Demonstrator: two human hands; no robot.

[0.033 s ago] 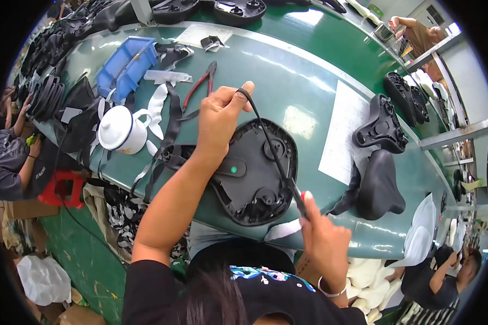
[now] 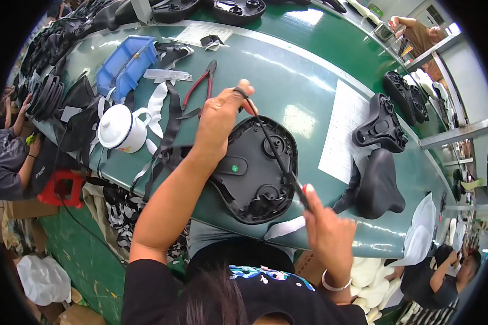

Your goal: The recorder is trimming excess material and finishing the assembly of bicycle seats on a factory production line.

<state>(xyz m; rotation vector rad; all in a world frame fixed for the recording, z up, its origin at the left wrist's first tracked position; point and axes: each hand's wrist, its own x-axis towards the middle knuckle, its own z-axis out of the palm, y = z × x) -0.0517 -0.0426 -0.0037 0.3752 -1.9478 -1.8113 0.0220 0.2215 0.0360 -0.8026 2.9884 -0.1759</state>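
Glossy grn tbl (image 2: 260,67), thin blk strip (image 2: 276,155)

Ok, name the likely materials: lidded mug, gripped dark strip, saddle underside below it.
Lidded mug: perhaps enamelled metal or ceramic; glossy white.
Dark strip: perhaps rubber or fabric; dull, bends at top.
Saddle underside: probably moulded plastic; matte black, raised rings.

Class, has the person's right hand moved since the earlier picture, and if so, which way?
Yes, slightly: the right hand has shifted rightward and up the picture, closer to the white paper sheet, which lies where it did.
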